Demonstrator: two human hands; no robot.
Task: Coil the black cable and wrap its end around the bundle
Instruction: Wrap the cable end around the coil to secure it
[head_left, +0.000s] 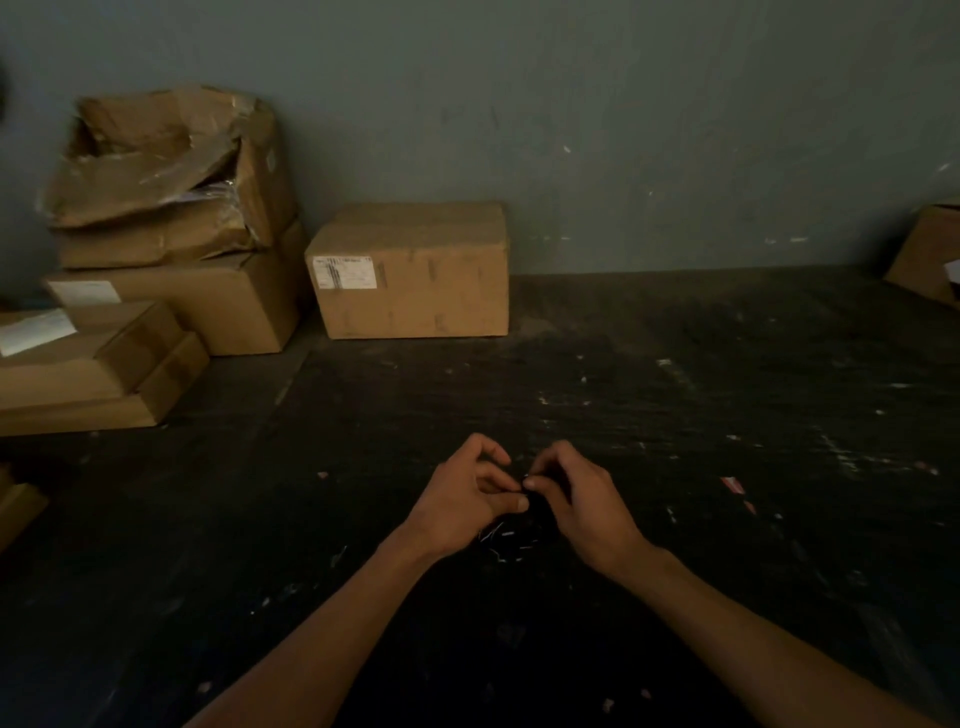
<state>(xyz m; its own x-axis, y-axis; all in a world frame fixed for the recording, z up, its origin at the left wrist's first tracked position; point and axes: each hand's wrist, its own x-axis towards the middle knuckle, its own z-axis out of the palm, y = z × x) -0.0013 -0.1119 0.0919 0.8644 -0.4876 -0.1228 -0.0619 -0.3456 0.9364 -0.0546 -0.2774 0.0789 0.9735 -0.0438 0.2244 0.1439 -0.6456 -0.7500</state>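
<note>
Both hands meet over a small dark bundle of thin black cable (511, 538), which is hard to separate from the dark, scuffed tabletop (675, 415) in this dim head view. Right hand (582, 499) pinches something tiny and pale-tipped between thumb and forefinger, probably the cable's end, though the blur leaves that unsure. Left hand (467, 493) is curled with its thumb pressed toward the same spot, seemingly steadying the bundle; whether it truly clasps the coil cannot be told. A few pale glints of the strand show just below the fingers, near the left wrist.

Judging by this, the wrapping of the end is in hand. To do it well, the left should keep the loops pressed together while the right leads the end snugly around the middle, with tension held so no loop springs free.

Both forearms reach forward from the lower corners and converge, wrists slightly bent inward, knuckles up. Brown cardboard boxes (415, 270) stand well apart against the grey-green wall (623, 130).
</note>
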